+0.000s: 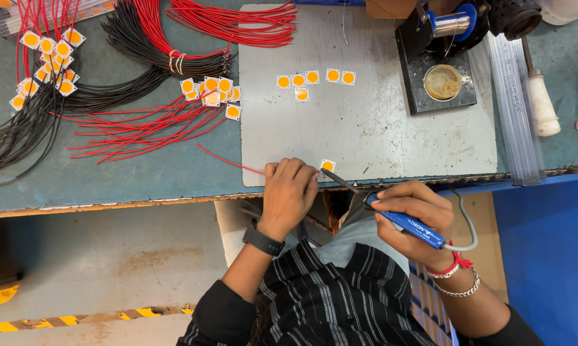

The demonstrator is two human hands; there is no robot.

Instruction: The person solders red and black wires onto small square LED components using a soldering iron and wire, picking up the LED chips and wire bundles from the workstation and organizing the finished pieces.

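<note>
Overhead, grey mat [378, 134] on teal bench [141, 173], hands gripping red wire [228, 160] and soldering iron [404, 223].

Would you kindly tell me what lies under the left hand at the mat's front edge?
A red wire runs in under the left hand, beside a small square yellow chip on the grey mat. The wire's end is covered by the fingers.

Black striped shirt [340, 295] — black watch [263, 240], silver bracelet [458, 291], red thread [458, 261].
</note>
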